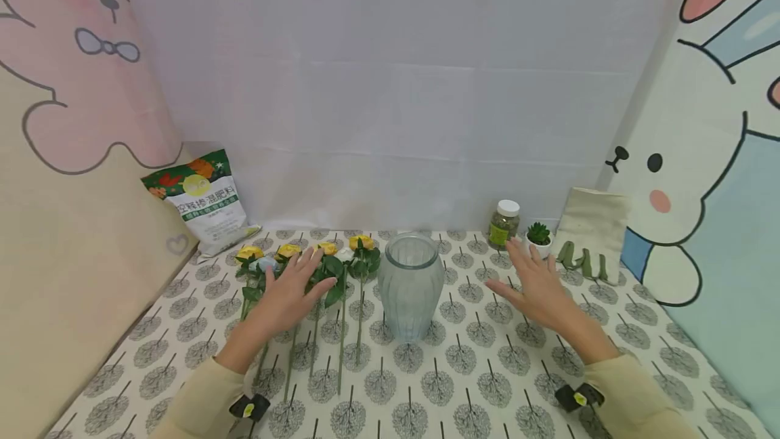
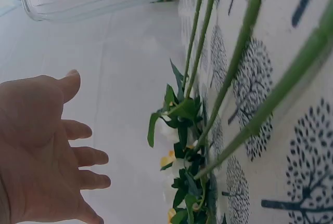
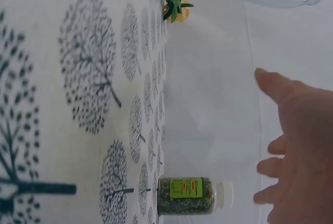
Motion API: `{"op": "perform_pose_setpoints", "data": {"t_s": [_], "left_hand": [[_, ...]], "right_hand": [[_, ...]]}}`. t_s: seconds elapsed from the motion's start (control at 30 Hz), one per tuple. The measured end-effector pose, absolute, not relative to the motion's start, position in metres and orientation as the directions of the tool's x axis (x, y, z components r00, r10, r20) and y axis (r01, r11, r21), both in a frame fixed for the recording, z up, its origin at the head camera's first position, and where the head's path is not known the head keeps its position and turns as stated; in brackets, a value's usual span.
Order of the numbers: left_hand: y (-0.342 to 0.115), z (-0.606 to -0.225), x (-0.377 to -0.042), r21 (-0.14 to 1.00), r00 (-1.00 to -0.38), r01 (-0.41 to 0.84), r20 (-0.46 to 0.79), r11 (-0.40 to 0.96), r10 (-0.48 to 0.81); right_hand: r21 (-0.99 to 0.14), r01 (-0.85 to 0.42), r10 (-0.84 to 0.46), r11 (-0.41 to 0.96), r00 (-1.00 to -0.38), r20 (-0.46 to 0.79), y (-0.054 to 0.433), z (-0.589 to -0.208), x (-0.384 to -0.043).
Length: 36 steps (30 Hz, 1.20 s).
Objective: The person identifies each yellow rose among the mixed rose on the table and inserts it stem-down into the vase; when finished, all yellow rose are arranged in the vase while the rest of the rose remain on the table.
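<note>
- Bench (image 1: 439,366) wears a white cloth printed with grey-black trees, each a round crown of leaf specks on a short trunk.
- Room side: pale, creased backdrop (image 1: 390,107) behind the bench; left panel (image 1: 91,120) with a pink cartoon figure and bow tie; right panel (image 1: 688,188) with a white cartoon rabbit.
- Rear left: fertiliser bag (image 1: 213,212), glossy and white with a green patterned top, leaning back at the corner.
- Rear right, in a row: clear jar (image 1: 504,225), white lid, yellow-green label, granular contents; potted succulent (image 1: 539,239) in a small white pot; cream fabric piece (image 1: 591,219) with green parts at its lower edge.
- Vase (image 1: 411,293) stands upright near bench centre, between the two hands. Translucent bluish glass, ribbed wall, rounded shoulder, wide rim.
- Flowers (image 1: 361,244) lie left of the vase, heads toward the backdrop, long thin green stems toward the person; yellow, white and pale-blue blooms, dark green leaves.
- Left hand (image 1: 294,290): fingers spread, holding nothing; in the head view it covers part of the flowers, while the left wrist view shows it apart from them.
- Right hand (image 1: 539,290): fingers extended, thumb apart, nothing grasped; nearest the jar and succulent.
</note>
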<state>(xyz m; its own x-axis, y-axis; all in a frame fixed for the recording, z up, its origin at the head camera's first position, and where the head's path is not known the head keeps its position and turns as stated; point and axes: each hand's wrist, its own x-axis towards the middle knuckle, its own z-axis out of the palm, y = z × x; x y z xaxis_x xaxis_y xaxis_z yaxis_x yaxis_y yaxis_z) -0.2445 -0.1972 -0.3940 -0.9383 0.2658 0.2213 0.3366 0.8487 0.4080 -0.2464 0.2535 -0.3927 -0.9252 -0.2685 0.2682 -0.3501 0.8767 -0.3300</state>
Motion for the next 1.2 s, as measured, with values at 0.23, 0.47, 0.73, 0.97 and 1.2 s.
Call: {"op": "perform_pose_setpoints", "data": {"t_s": [0.23,0.47,0.73,0.97,1.2], "left_hand": [[-0.197,-0.39,-0.242,0.473,-0.938,0.345,0.213,0.81,0.275],[-0.196,-0.385,-0.241,0.56,-0.946,0.322,0.162,0.763,0.28],[-0.206,-0.39,-0.245,0.612,-0.953,0.276,0.072,0.742,0.295],[-0.206,-0.395,-0.248,0.642,-0.956,0.257,0.059,0.722,0.288],[-0.205,-0.39,-0.246,0.676,-0.954,0.258,0.065,0.691,0.293]], "right_hand": [[-0.469,-0.519,-0.347,0.715,-0.845,0.407,0.232,-0.388,-0.242],[-0.534,-0.578,-0.419,0.617,-0.815,0.399,0.208,-0.384,-0.237],[-0.684,-0.592,-0.483,0.426,-0.788,0.381,0.181,-0.383,-0.229],[-0.762,-0.54,-0.459,0.358,-0.812,0.359,0.165,-0.374,-0.231],[-0.849,-0.402,-0.38,0.343,-0.886,0.266,0.156,-0.374,-0.237]]}}
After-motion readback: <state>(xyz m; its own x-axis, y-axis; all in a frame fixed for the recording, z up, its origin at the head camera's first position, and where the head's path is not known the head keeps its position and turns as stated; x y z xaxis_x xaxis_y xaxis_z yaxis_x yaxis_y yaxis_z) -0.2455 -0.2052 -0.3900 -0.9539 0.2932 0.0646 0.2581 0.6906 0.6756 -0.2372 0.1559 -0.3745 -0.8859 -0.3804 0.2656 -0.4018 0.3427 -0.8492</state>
